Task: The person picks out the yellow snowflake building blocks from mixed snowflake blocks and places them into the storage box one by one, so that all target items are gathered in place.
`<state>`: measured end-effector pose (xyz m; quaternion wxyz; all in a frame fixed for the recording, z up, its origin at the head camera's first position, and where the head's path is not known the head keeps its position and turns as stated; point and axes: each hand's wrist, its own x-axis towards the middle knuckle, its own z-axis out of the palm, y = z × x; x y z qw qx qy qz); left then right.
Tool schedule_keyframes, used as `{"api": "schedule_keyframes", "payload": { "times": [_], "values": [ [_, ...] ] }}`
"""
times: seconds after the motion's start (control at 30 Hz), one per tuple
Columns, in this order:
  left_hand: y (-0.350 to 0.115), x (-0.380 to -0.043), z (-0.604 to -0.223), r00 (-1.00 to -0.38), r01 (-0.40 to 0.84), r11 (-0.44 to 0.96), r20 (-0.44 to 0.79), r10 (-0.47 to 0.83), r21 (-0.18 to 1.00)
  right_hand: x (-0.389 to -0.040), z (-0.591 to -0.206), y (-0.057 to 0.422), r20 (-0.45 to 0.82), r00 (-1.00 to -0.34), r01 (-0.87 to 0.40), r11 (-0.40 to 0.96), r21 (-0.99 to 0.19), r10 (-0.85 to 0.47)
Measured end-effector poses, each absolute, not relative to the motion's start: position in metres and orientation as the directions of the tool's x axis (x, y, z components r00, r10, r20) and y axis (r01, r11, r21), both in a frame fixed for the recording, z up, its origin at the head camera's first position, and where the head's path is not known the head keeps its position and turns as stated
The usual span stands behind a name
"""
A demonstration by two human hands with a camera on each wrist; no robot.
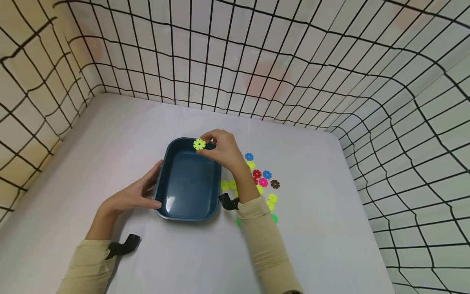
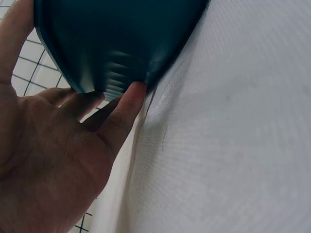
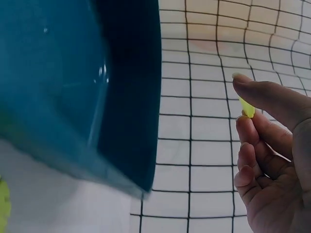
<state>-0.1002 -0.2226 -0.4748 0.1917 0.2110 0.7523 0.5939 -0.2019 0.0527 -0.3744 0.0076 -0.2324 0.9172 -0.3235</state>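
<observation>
Yellow notched disc (image 1: 199, 144) pinched at its edge between thumb and fingertips of the right hand (image 1: 220, 149), above the far end of the tray; right wrist view shows it apart from the tray wall, edge-on. Edge pinch seems sensible: the piece is thin and flat, offering little else to grip. Other fingers of that hand bent loosely inward. Blue tray (image 1: 189, 185) sits flat below, long side running away from the person. Left hand (image 1: 130, 196) clamped on its left side, thumb laid on the rim near the closest corner, fingers against the outer wall; presumably there to steady a light, smooth container. Hands well apart, on opposite sides of the tray. To the right, loose discs on the white table (image 1: 323, 228): blue (image 1: 249, 156), pink (image 1: 263, 182), brown (image 1: 275, 184), plus red, yellow and green, some partly hidden by the right forearm. Scattered flat, no evident sorting; likely kept on that side for easy right-hand reach. Black mesh (image 1: 227, 61) stands around the table. Writing: no label, brand or lettering readable on discs, tray or sleeves.
</observation>
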Motion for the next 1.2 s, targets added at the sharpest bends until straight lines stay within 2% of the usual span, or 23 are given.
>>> {"api": "schedule_keyframes", "payload": {
  "times": [0.47, 0.9, 1.2],
  "values": [
    [-0.216, -0.102, -0.474, -0.820, 0.069, 0.167, -0.039, 0.571, 0.983, -0.223, -0.389, 0.017, 0.008, -0.856, -0.421, 0.689, -0.589, -0.516],
    [-0.217, -0.102, -0.477, -0.822, 0.074, 0.170, -0.037, 0.568, 0.983, -0.230, -0.414, -0.004, -0.128, -0.832, -0.441, 0.783, -0.437, -0.540],
    [-0.222, -0.100, -0.474, -0.826, 0.060, 0.168, -0.046, 0.561, 0.984, -0.228, -0.426, -0.018, -0.177, -0.825, -0.436, 0.803, -0.408, -0.537]
  ]
}}
